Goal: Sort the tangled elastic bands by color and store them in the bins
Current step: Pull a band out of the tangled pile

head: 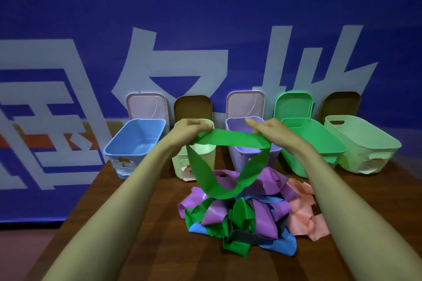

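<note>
The green band (pixel 228 141) is a wide, flat loop of thin elastic. It is held up in the air above the pile (pixel 239 217) of tangled bands, and its lower part hangs down in a soft curve just over the top of the pile. I judge that it is very light and limp, that it stretches easily, and that it can snap back if one end slips. The best place to hold it is the flat upper part, with one pinch at each side, so the loop opens and comes free from the others.

The left hand (pixel 191 126) and the right hand (pixel 267 126) do this: each grip is closed on the upper edge of the green band, fingers and thumb pinching it, and the strip is drawn out between them.

The pile lies on the counter (pixel 137 223) and mixes purple, green, blue, pink and some dark bands, crossed over each other.

Behind the pile stand five open bins in a row. Behind it and far to the left is the blue bin (pixel 146 131); I see nothing in it. Next is the small pale green bin (pixel 180 162), whose inside is mostly hidden by the left hand. Directly behind the pile is the purple bin (pixel 237 159), partly covered by the band. Behind it to the right is the green bin (pixel 303 134), where this band probably belongs; the part that shows holds nothing. Furthest right is the large pale green bin (pixel 356 141), and no band shows inside it either.
</note>
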Demonstrator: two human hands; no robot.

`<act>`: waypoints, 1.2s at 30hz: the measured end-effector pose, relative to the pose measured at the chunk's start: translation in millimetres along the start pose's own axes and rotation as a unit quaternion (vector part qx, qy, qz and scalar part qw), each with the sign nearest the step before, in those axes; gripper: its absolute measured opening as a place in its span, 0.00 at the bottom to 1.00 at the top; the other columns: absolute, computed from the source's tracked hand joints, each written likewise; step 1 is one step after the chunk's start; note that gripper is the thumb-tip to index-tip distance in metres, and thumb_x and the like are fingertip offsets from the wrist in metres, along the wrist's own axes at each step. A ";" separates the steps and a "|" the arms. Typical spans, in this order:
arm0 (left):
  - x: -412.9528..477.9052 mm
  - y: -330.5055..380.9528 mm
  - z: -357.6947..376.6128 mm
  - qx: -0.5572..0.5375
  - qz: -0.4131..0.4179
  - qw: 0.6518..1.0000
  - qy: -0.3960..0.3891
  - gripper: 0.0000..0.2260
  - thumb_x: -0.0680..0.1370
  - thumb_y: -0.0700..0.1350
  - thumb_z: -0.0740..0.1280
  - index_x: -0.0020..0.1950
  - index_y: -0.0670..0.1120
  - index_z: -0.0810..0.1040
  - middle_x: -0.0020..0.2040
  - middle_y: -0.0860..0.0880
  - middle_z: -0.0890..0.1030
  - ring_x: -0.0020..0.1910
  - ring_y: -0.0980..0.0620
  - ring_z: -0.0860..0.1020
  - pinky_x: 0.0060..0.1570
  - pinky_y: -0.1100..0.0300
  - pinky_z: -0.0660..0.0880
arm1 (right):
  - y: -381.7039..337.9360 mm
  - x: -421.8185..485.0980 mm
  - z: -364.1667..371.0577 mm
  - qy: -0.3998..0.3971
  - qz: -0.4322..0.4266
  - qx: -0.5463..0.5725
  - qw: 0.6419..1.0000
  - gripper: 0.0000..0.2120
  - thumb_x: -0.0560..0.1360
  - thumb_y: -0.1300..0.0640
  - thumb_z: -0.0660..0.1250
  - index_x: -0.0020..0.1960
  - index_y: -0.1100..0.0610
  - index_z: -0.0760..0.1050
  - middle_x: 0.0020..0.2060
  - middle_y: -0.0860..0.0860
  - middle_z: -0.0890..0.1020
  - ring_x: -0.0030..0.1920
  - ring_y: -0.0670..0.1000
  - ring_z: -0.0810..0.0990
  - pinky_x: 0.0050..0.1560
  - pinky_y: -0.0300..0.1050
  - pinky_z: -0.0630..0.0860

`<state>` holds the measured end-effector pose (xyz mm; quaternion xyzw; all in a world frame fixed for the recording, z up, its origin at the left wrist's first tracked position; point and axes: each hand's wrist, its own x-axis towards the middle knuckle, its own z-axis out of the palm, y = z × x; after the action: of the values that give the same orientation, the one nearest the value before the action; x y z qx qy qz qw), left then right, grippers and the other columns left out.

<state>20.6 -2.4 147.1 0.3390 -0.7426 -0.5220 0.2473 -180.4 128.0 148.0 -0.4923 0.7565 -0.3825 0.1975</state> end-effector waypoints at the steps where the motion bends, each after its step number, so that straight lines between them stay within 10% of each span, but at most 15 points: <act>1: -0.8 -1.2 -1.8 0.048 0.008 0.999 -0.013 0.06 0.75 0.48 0.69 0.41 0.47 0.81 0.38 0.49 0.78 0.38 0.54 0.73 0.37 0.64 0.67 | 3.2 -0.6 0.0 0.002 0.001 0.043 0.999 0.34 0.66 0.30 0.63 0.35 0.65 0.75 0.32 0.54 0.72 0.34 0.49 0.69 0.38 0.43 0.65; 4: -1.8 -5.2 -2.8 0.094 0.004 0.994 -0.054 0.07 0.76 0.47 0.68 0.40 0.46 0.78 0.37 0.48 0.75 0.37 0.54 0.71 0.37 0.63 0.66 | 5.9 -4.2 -0.8 0.029 -0.008 0.107 0.994 0.21 0.74 0.41 0.63 0.39 0.59 0.78 0.39 0.52 0.77 0.43 0.48 0.73 0.40 0.39 0.68; 9: -2.0 -5.0 10.4 -0.173 -0.019 0.983 -0.052 0.04 0.78 0.41 0.65 0.45 0.43 0.77 0.38 0.48 0.78 0.35 0.55 0.76 0.37 0.65 0.72 | 22.6 0.4 9.7 -0.030 0.011 -0.038 0.999 0.20 0.78 0.44 0.59 0.48 0.59 0.80 0.41 0.50 0.80 0.45 0.50 0.77 0.51 0.44 0.72; 18: -2.3 -0.3 42.2 -0.077 0.096 0.992 -0.009 0.13 0.77 0.33 0.64 0.61 0.40 0.77 0.43 0.54 0.79 0.41 0.60 0.76 0.44 0.71 0.73 | -3.0 -2.4 36.8 0.051 -0.108 0.069 0.990 0.09 0.75 0.49 0.66 0.41 0.53 0.78 0.36 0.52 0.82 0.38 0.44 0.78 0.47 0.42 0.74; 30: -0.2 -60.2 72.8 -0.040 0.063 0.997 0.020 0.09 0.73 0.36 0.70 0.39 0.47 0.73 0.33 0.51 0.74 0.32 0.57 0.72 0.35 0.65 0.70 | -49.6 7.6 11.3 0.144 -0.195 -0.087 0.966 0.03 0.76 0.58 0.65 0.47 0.57 0.72 0.40 0.48 0.76 0.41 0.51 0.74 0.45 0.44 0.70; 36: -6.5 -52.1 75.8 -0.101 0.040 0.993 0.043 0.20 0.72 0.39 0.72 0.59 0.46 0.67 0.47 0.50 0.72 0.37 0.54 0.75 0.34 0.66 0.76 | -68.5 14.7 -10.3 0.151 -0.211 -0.057 0.964 0.02 0.74 0.52 0.67 0.47 0.46 0.76 0.42 0.41 0.81 0.47 0.47 0.78 0.54 0.57 0.75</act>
<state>-17.0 37.0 72.6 0.3046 -0.6878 -0.5690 0.3322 -153.1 103.6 208.6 -0.5879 0.6768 -0.4419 -0.0328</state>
